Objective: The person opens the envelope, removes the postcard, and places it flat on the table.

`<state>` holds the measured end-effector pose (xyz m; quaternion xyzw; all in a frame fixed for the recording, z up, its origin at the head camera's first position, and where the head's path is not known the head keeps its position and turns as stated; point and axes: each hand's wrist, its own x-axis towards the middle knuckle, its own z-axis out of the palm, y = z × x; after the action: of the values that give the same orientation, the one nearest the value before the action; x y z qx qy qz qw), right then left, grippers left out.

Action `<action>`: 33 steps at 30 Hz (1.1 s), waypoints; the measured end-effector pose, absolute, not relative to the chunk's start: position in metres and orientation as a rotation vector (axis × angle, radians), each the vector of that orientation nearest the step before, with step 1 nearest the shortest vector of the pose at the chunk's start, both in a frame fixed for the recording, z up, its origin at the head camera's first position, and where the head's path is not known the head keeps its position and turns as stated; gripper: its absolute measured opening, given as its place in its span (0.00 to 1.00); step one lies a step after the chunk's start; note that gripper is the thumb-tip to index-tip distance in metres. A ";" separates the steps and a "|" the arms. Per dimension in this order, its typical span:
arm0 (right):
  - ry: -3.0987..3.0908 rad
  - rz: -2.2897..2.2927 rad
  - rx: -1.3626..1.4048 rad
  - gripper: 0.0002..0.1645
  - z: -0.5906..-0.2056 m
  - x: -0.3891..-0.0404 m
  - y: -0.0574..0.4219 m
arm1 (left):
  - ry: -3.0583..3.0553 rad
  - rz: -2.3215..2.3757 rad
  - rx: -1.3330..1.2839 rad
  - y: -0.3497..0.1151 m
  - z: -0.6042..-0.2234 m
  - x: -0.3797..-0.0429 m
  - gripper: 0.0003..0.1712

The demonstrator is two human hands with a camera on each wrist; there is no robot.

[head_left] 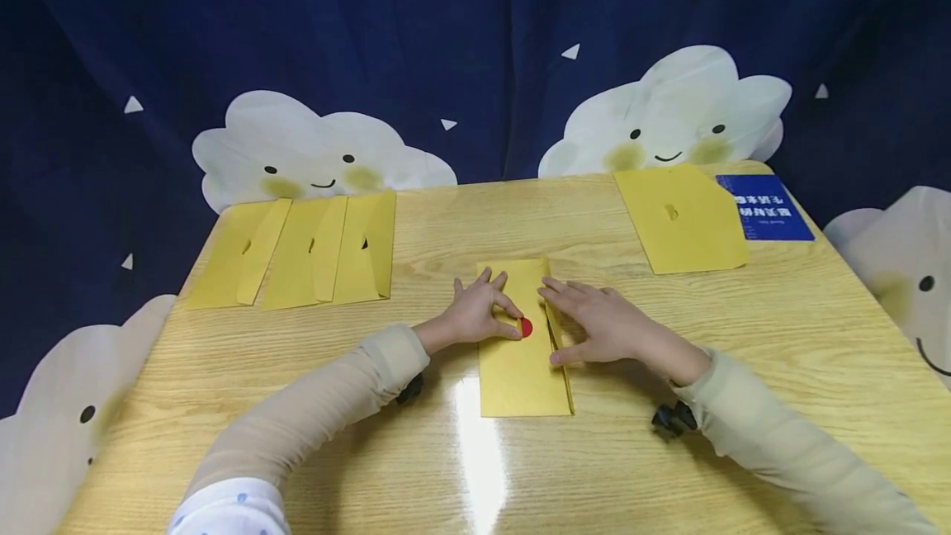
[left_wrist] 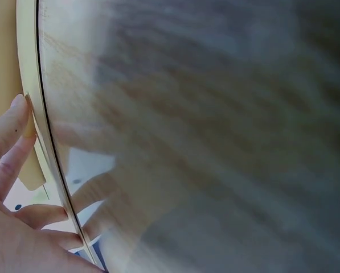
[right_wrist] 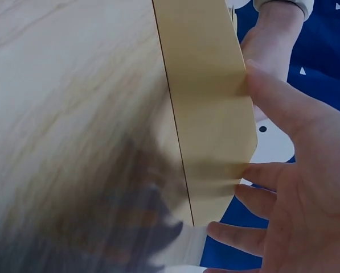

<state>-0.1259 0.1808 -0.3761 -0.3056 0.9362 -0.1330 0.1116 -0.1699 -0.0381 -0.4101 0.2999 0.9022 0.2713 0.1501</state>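
Note:
A yellow envelope (head_left: 520,382) lies upright on the table in the middle, its long flap (right_wrist: 207,114) raised a little along the right side. My left hand (head_left: 475,312) reaches over it from the left and pinches a small yellow tab (left_wrist: 30,122) on its face between thumb and forefinger. Right beside those fingertips a red round spot (head_left: 527,327) shows. From the other side my right hand (head_left: 605,324) rests its spread, fairly straight fingers along the flap, thumb lower down and fingertips higher up.
On the wooden table (head_left: 416,469), several yellow envelopes (head_left: 308,258) overlap in a row at the back left. Another yellow envelope (head_left: 679,225) lies at the back right, partly over a blue card (head_left: 773,209). A dark blue cloud-print curtain (head_left: 505,48) hangs behind.

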 end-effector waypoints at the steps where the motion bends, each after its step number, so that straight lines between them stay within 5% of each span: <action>1: 2.749 -0.385 -0.898 0.55 -0.375 -0.126 0.182 | 2.590 0.780 0.861 -0.038 -0.410 -0.170 0.15; 33: 2.646 -0.111 -0.851 0.59 -0.389 -0.137 0.204 | 2.709 0.652 0.755 -0.016 -0.405 -0.169 0.10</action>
<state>-0.1369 0.2043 -0.3886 -0.3009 0.9359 -0.0392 0.1791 -0.1694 -0.0155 -0.4050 0.2594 0.9307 0.2242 0.1272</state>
